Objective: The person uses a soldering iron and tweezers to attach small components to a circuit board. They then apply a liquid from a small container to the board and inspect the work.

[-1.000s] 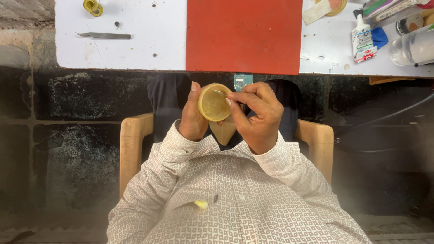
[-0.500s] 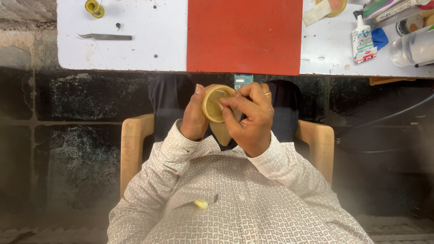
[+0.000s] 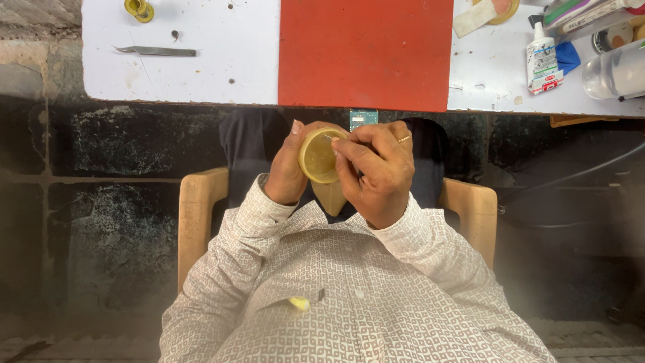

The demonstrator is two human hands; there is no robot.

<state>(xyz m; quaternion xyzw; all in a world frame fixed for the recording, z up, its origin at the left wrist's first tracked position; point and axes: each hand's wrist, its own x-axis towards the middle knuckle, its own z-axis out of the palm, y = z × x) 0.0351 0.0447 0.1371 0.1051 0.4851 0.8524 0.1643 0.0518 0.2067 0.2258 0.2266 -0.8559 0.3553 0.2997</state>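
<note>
Dark stone wall and floor fill the head view under a white bench [image 3: 201,74], and I look down on my own lap, sitting in a wooden chair [image 3: 198,215] with a patterned white shirt. On the bench lies a red mat [image 3: 366,54] in the middle. To its left I see thin metal tweezers [image 3: 156,51] and a small yellow ring-shaped part [image 3: 140,9] near the far edge. To the right of the mat stand a white squeeze bottle [image 3: 541,64], a clear plastic container [image 3: 615,70] and some other small things that I cannot identify. A small green circuit board [image 3: 363,118] shows just below the bench edge, behind my hands. My left hand [image 3: 287,171] is closed around a round yellow cup-like piece [image 3: 319,156], thumb up along its left rim, and holds it above my lap with the open face toward me. My right hand [image 3: 376,171], with a ring on one finger, has its fingers pressed together in a pinch grip on a very thin tool, perhaps a needle; it is too small to tell. Its tip touches the upper right rim of the yellow piece.
</note>
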